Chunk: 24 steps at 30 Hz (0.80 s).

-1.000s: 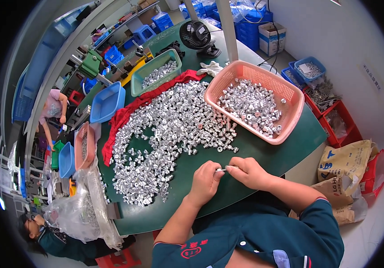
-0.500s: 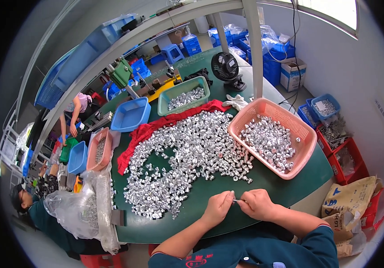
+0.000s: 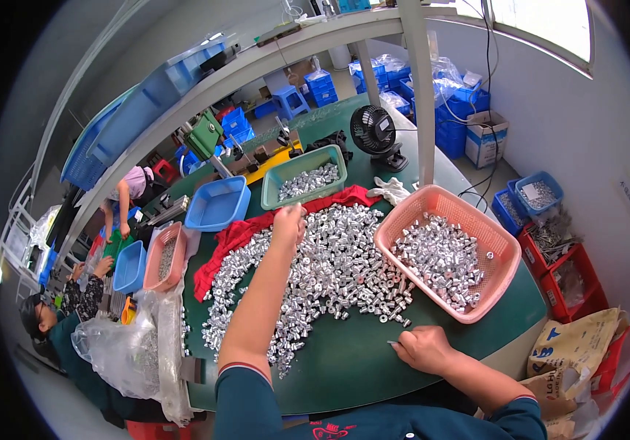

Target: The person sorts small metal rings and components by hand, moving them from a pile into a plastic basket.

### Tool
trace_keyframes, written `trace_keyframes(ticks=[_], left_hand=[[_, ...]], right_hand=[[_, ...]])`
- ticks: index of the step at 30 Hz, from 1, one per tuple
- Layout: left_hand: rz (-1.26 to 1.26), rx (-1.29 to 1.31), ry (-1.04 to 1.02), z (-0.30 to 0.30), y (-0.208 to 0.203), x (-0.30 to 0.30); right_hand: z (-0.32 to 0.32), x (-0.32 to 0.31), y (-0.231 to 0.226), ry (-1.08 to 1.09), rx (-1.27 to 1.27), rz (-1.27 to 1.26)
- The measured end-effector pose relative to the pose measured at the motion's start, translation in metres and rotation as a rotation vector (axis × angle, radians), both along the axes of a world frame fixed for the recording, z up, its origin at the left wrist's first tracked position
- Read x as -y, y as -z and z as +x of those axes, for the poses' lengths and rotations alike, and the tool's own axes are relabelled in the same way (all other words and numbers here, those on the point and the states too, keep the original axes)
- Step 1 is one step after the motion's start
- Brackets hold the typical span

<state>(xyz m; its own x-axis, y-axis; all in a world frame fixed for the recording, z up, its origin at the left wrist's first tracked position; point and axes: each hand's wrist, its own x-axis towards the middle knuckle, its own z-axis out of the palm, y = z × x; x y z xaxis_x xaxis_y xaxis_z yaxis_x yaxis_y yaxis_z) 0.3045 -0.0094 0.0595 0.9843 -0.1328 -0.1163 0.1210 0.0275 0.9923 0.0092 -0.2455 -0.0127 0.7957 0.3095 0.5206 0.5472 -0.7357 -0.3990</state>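
My left hand [image 3: 289, 226] is stretched far across the table, closed at the near edge of a green basket [image 3: 269, 195] of small metal parts [image 3: 309, 182]. What its fingers hold, if anything, is hidden. My right hand [image 3: 425, 349] is closed over the near part of the table. A thin metal rod [image 3: 392, 342] sticks out to the left from its fingers. Between the hands spreads a large heap of shiny cylindrical metal parts [image 3: 337, 253], partly on a red cloth [image 3: 216, 265]. A pink basket [image 3: 502, 282] with more such parts stands beyond my right hand.
A blue tray [image 3: 238, 209], a black fan [image 3: 375, 130] and a white glove [image 3: 389, 191] lie toward the back of the green table [image 3: 351, 367]. A shelf post [image 3: 421, 110] rises behind the pink basket. Two people work at the left, past a plastic bag [image 3: 113, 345].
My hands have parted. The left moved from beside the right, forward and left over the heap to the green basket. My right hand stays near the table's front with the rod.
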Motion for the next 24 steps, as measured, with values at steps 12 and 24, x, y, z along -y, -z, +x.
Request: trace_keyframes(ticks=[12,24], left_hand=[[-0.064,-0.281,0.330,0.008,-0.036,0.090],[-0.050,0.133,0.654,-0.110,-0.040,0.120]], right_hand=[[0.004,0.006,-0.004,0.033,-0.058,0.043],[0.003,0.005,0.000,0.023,-0.036,0.071]])
